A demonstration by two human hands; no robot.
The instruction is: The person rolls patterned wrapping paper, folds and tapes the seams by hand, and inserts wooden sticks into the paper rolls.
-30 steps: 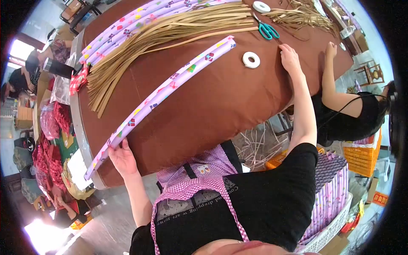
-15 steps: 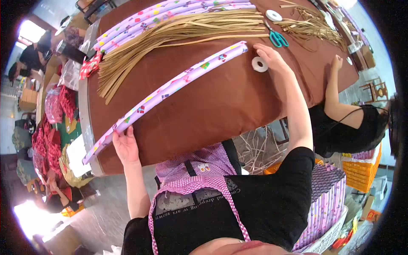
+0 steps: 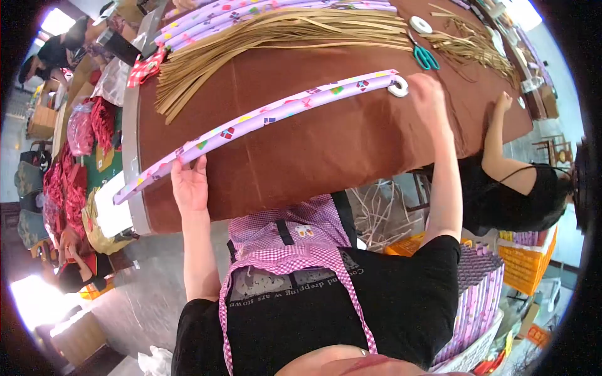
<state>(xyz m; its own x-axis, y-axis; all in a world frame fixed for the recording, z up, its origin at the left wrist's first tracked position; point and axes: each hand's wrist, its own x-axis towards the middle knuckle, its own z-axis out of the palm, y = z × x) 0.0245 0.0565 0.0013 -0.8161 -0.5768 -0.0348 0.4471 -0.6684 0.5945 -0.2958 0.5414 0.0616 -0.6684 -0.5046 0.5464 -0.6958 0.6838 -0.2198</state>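
patterned tube (image 3: 254, 121) slantwise on brown table (image 3: 301, 156), left end past the edge; left hand (image 3: 191, 188) touching tube near that end, can't tell if gripping; right hand (image 3: 429, 100) blurred, near tape roll (image 3: 397, 93), clenched or released unclear

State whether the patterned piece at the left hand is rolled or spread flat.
Rolled: the patterned piece forms a long, narrow tube.
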